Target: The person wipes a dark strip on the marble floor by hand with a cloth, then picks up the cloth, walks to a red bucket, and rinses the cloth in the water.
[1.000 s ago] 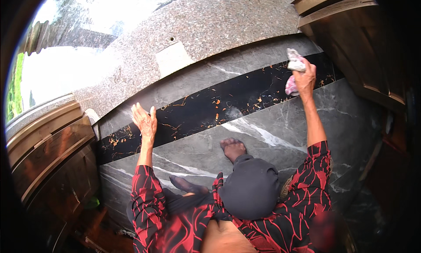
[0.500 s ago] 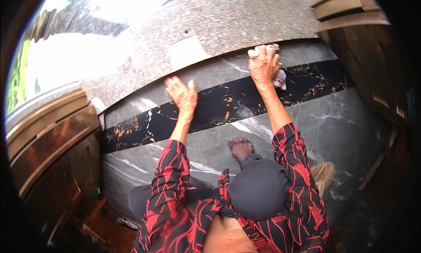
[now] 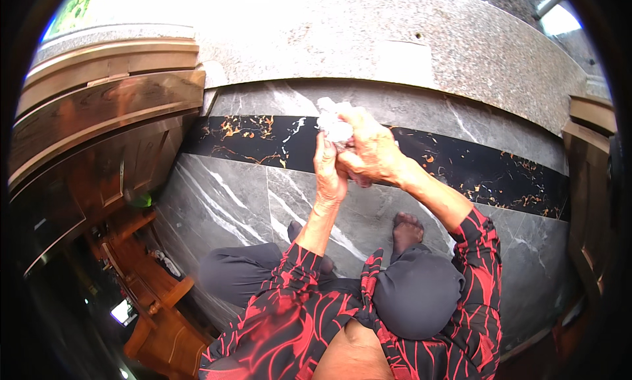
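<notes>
Grasping one crumpled white cloth (image 3: 334,124) between them, the left hand (image 3: 330,176) and the right hand (image 3: 375,149) are held close together in front of the body. The cloth is gripped from the right side by the right hand, whose fingers are curled over its upper part; a pinkish end is left showing below. From the lower left, the cloth is clasped by the left hand, with a digit pressed upright along its edge; the rest of the left fingers are partly hidden by the right hand. The cloth is seen over the black band (image 3: 461,159), which is marked with gold and white veins and is bordered by grey tiles (image 3: 526,248) streaked with white; whether the floor is touched by it cannot be told. Beyond the band, a speckled stone slab (image 3: 474,44) is set along the far side, where a pale rectangular patch (image 3: 405,62) and a small dark hole (image 3: 418,35) are seen. The band is flanked by a brown wooden door (image 3: 131,90) on the left and by wooden panelling (image 3: 586,189) on the right. Both forearms are covered partway by red-and-black patterned sleeves (image 3: 474,242). Nearer the body, a dark-trousered knee (image 3: 419,291) is raised, and a foot (image 3: 407,231) in a thin dark sock is planted on the tiles.
</notes>
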A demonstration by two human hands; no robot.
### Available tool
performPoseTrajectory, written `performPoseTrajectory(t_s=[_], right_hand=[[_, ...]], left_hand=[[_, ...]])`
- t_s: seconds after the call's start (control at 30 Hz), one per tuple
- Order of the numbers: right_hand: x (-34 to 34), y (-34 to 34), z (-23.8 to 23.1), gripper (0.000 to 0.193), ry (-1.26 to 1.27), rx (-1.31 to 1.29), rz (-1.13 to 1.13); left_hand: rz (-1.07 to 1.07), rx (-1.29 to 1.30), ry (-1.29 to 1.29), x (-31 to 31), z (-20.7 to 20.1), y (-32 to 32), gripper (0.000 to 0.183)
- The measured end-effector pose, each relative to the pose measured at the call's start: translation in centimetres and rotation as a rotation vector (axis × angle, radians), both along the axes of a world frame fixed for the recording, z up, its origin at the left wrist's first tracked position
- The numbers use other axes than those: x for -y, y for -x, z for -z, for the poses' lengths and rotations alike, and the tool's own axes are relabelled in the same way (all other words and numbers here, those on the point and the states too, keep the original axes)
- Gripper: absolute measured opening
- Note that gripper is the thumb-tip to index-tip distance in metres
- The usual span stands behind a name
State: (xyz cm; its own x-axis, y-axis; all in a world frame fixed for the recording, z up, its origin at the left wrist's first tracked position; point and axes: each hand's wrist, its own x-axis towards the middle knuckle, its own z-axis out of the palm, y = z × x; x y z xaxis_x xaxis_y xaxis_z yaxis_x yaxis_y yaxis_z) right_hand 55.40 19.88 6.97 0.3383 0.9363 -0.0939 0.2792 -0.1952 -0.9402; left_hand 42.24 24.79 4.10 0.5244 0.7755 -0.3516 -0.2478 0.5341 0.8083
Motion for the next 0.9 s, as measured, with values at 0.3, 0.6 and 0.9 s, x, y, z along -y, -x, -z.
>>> performPoseTrajectory(t_s=[0.3,0.6,0.9], right_hand=[[-14.8,3.5,-1.9,0.051,-0.084,0.268,-0.372],[-22.9,10.1,13.0,0.038,-0.170,1.108,-0.236],[-11.8,1.4,10.1,0.025,-0.028,1.242,-0.045]], left_hand=[[-0.467,-0.335,-0.160,-19.6,-0.5,8.3,0.010],[-0.225,-1.206,-0.854,-19.8,5.4,10.6,0.046],[-0.108,-1.112,-0.866,-16.4,8.1,7.1,0.041]])
